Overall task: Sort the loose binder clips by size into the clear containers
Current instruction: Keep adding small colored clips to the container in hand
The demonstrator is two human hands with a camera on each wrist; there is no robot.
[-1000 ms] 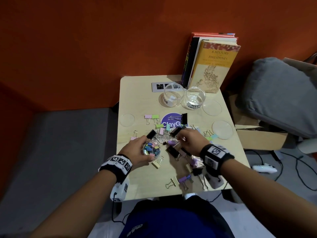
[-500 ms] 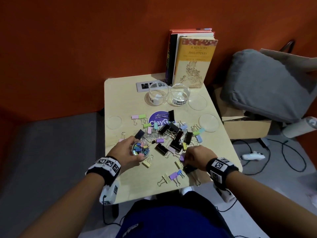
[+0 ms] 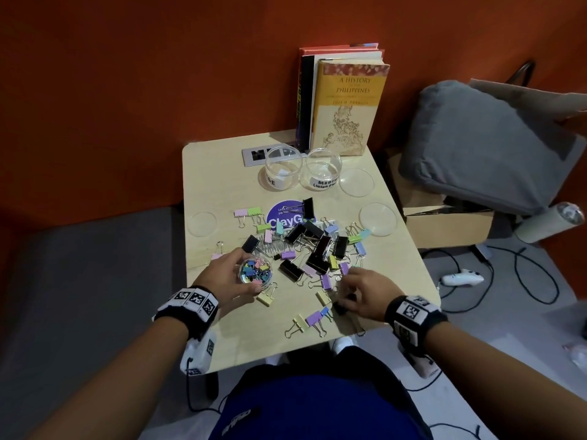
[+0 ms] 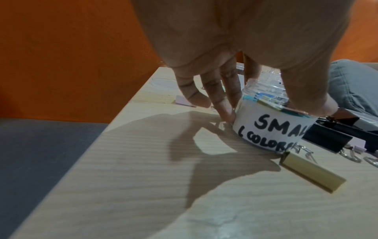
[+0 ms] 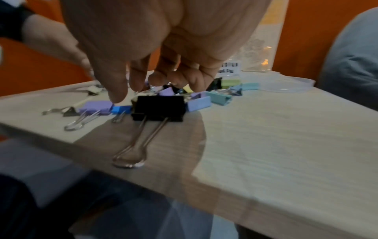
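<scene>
My left hand (image 3: 233, 274) grips a small clear container (image 3: 255, 271) holding several small coloured clips; in the left wrist view its white label (image 4: 270, 127) reads "SMALL (COLORED)", with fingers (image 4: 225, 103) and thumb around its wall. My right hand (image 3: 347, 292) hovers near the table's front edge, fingers loosely curled over a large black clip (image 5: 159, 107) and holding nothing. Its thumb tip is just above a purple clip (image 5: 96, 107) and a small blue clip (image 5: 121, 109). A pile of black and pastel clips (image 3: 314, 246) lies mid-table. Two clear containers, large (image 3: 282, 173) and medium (image 3: 323, 169), stand at the back.
Three clear lids (image 3: 355, 182) (image 3: 378, 219) (image 3: 201, 223) lie on the wooden table (image 3: 222, 173). Books (image 3: 346, 103) stand against the orange wall behind the containers. A yellow clip (image 4: 310, 174) lies beside the small container. A grey cushion (image 3: 482, 144) and a cardboard box (image 3: 448, 223) sit to the right.
My right hand has drawn back from the middle of the pile toward the table's front edge, over the black clip. The left hand has stayed on the small container.
</scene>
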